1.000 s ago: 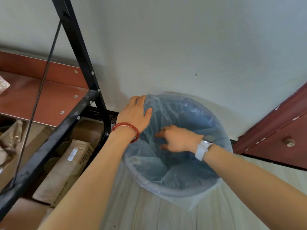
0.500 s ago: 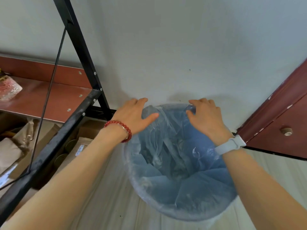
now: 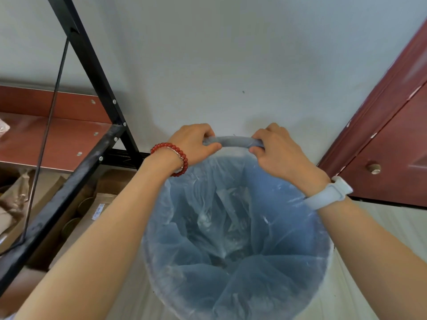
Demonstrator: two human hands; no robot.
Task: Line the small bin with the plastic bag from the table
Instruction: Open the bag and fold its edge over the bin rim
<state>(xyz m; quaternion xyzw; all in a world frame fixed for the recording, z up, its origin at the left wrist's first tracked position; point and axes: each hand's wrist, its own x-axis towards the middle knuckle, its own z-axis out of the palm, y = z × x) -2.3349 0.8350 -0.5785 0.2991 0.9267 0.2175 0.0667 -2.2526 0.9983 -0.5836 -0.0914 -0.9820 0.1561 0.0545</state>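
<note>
I see the left hand (image 3: 195, 144) and right hand (image 3: 278, 150) both gripping the bag (image 3: 231, 227) over the bin's (image 3: 233, 141) far rim.

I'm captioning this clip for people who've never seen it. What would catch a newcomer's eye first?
First, the two hands at the far rim of the small bin: the left hand and right hand each grip the plastic bag there. The translucent bluish bag fills the bin at centre. Next, the red bead bracelet on the left wrist.
</note>
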